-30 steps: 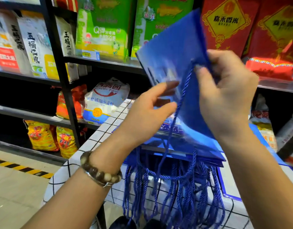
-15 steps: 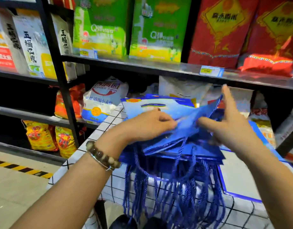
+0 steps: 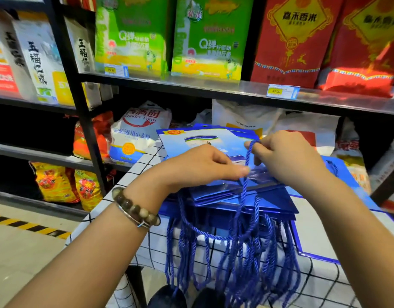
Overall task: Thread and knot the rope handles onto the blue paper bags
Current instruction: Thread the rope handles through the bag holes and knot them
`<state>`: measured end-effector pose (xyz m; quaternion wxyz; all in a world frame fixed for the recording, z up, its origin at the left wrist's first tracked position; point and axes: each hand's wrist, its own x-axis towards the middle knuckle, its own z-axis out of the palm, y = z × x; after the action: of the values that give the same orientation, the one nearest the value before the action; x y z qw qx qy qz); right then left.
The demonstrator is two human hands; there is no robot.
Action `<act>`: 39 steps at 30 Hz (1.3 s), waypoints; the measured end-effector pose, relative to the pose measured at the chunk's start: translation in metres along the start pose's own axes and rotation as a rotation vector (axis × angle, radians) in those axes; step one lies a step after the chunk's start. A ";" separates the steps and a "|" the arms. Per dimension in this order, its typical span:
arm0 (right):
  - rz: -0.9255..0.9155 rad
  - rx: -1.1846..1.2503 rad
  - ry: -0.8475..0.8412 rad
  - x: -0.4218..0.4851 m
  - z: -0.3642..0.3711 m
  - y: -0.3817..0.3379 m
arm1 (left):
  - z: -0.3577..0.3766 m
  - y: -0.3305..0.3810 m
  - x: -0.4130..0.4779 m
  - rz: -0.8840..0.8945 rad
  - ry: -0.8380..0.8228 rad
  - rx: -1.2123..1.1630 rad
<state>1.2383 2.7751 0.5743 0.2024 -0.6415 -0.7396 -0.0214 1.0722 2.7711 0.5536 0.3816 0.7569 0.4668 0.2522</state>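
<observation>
over blue bags, rope in right hand

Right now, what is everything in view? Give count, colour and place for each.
table: one, white cloth with black grid, in front of the person.
shelf rack: one, black, behind the table.
green packs: two, green, upper shelf.
red packs: two, red, upper shelf, right.
white sacks: several, white, middle shelf.
orange sacks: two, yellow-orange, lowest shelf, left.
blue paper bags: flat stack, count unclear, blue, on the table.
rope handles: many, blue, hanging over the table's near edge.
held rope: one, blue, rising above the stack.
bracelet: one, brown beads, left wrist.
left hand: one, pinches the held rope low down.
right hand: one, grips the held rope's top.
</observation>
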 end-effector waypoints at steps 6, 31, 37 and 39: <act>0.074 0.178 -0.026 0.013 0.005 0.003 | 0.004 0.004 0.008 0.045 -0.003 -0.033; -0.075 0.659 -0.300 -0.013 -0.001 -0.018 | -0.022 0.011 0.033 -0.106 0.203 -0.618; -0.007 0.942 -0.353 -0.011 -0.003 -0.014 | -0.014 0.001 -0.016 -0.021 0.181 0.237; -0.048 0.906 -0.371 -0.012 -0.002 -0.014 | -0.009 -0.002 -0.033 -0.014 0.162 0.438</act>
<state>1.2267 2.7608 0.5752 0.3257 -0.4646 -0.7126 0.4125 1.0501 2.7446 0.5564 0.1710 0.7957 0.5448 0.2022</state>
